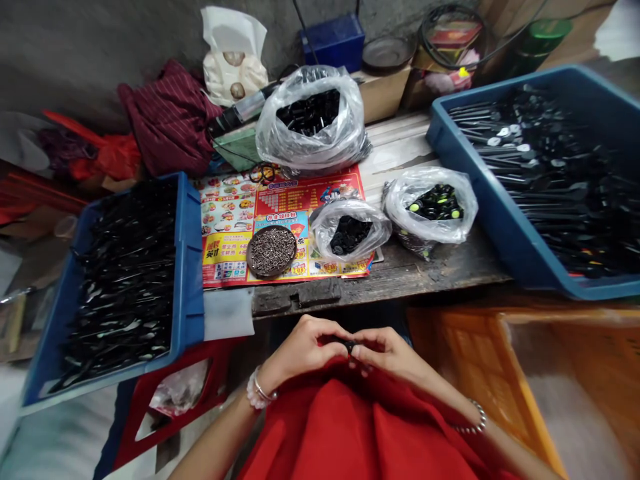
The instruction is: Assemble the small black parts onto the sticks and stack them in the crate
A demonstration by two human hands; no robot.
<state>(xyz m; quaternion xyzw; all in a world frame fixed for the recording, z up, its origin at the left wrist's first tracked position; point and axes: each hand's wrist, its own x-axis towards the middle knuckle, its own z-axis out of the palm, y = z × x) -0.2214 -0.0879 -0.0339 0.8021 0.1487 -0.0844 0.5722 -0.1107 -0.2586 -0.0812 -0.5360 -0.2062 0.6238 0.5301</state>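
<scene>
Small black part being pinched at lower centre, left hand and right hand curling nearly shut on it above red cloth; blue tray of black pieces sitting close at left, second blue tray at upper right, keeping stock within reach

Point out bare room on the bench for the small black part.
For the small black part, weathered wood shows along the front edge, between the bagged black parts and the blue crate on the right. Pale board shows between the large plastic bag and that crate. Crowded: the printed flyer under the dish of screws.
</scene>
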